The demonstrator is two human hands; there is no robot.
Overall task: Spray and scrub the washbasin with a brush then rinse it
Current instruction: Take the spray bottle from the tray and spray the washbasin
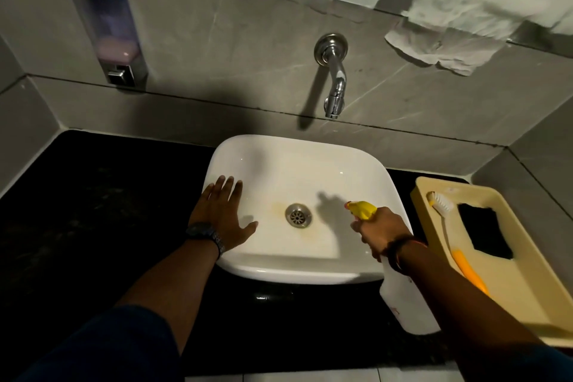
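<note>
Fingers (228, 187) spread flat and wide, gripping nothing: left hand (221, 214) pressed palm-down on the left rim of the white washbasin (356, 170), thumb angled in over the bowl, dark watch (206, 234) on the wrist. Further left, on the grey tiled wall, a soap dispenser (107, 28) with a little pale liquid at its bottom; below it, black countertop (93, 211) around the basin.

In the bowl's middle, a metal drain (298, 215) ringed by faint yellowish stains. Above, a chrome tap (333, 77) jutting from the wall, spout hanging over the back edge of the basin. Crumpled white paper (434, 49) taped along the ledge higher up.

Right of the drain, right hand (379, 228) curled tightly around the neck of a spray bottle (406, 304), yellow nozzle (361, 209) pointing left into the bowl, white body hanging down past the basin's front right corner; trigger finger hidden, so squeeze impossible to judge. Dark band on that wrist.

Far right, a pale yellow tray (511, 298) just beside the basin, holding a brush (449, 232) with white bristles and orange-yellow handle along its left wall, untouched, and a black pad (483, 231) next to it.
</note>
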